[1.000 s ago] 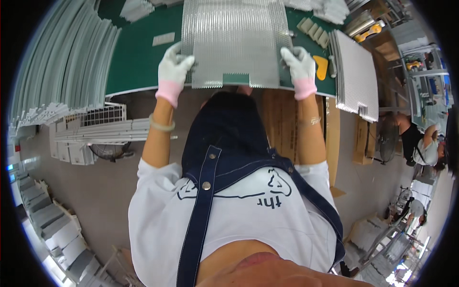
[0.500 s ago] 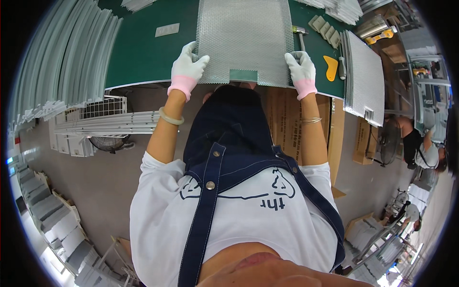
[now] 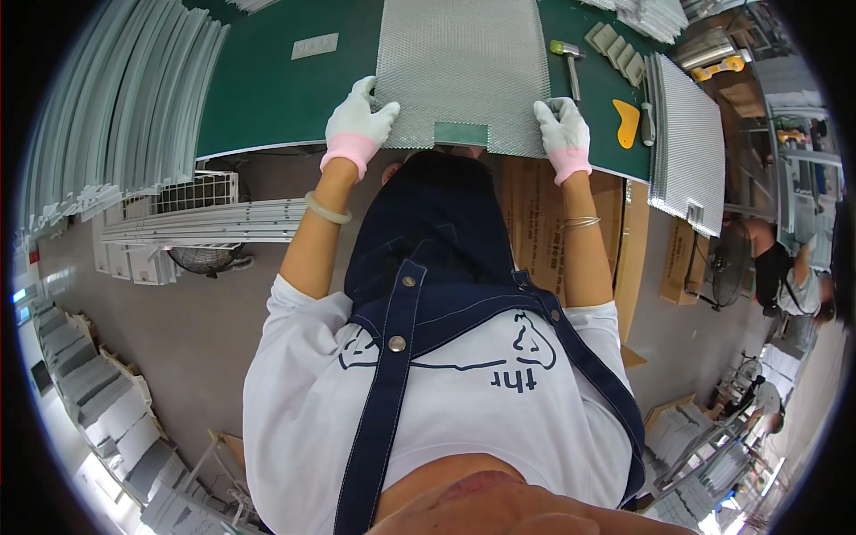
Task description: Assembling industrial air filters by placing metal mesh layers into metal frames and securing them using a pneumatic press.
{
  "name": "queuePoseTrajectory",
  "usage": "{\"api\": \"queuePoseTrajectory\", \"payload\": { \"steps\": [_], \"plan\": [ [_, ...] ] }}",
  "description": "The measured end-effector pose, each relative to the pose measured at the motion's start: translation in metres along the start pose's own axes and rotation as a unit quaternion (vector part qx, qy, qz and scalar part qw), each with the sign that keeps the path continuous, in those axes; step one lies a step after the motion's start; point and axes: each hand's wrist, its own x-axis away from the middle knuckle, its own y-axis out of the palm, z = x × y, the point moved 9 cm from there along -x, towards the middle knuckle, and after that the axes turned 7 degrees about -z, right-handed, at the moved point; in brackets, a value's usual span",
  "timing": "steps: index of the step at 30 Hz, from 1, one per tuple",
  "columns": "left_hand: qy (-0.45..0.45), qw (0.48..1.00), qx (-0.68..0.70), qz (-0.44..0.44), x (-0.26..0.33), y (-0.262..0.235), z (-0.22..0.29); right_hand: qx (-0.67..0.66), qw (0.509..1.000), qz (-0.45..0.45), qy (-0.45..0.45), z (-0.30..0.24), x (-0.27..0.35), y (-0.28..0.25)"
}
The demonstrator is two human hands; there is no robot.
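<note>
A silver expanded-mesh panel lies across the bench in front of me, with a rectangular notch in its near edge. My left hand, in a white glove with a pink cuff, is at the panel's left edge near the corner. Its thumb reaches over the mesh and the index finger points along the side. At the opposite edge my right hand, gloved the same way, has its fingers curled against the mesh. Both hands appear to hold the panel; the fingertips underneath are hidden. A hammer with a green-and-grey head rests beside the panel's right edge.
The green bench carries tall stacked pale panels at left and a white plate. To the right are grey blocks, a yellow scraper, a handled tool and stacked mesh panels. Cardboard stands below.
The view has shifted slightly. More of the hammer shows beside the panel, which sits a little differently against the bench. Both hands stay at its edges.
</note>
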Motion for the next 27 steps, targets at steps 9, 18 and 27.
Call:
{"api": "queuePoseTrajectory", "payload": {
  "steps": [9, 18, 27],
  "plan": [
    [-0.016, 0.999, -0.039, -0.032, 0.000, 0.001, 0.006, 0.022, 0.998, -0.040, 0.036, -0.010, 0.006, 0.000],
    [-0.008, 0.998, -0.043, -0.046, 0.000, 0.001, 0.007, 0.074, 0.995, -0.052, 0.031, -0.009, 0.002, 0.003],
    [0.015, 0.995, -0.093, -0.033, 0.005, 0.000, 0.021, 0.094, 0.994, -0.052, 0.032, -0.004, 0.002, 0.002]
  ]
}}
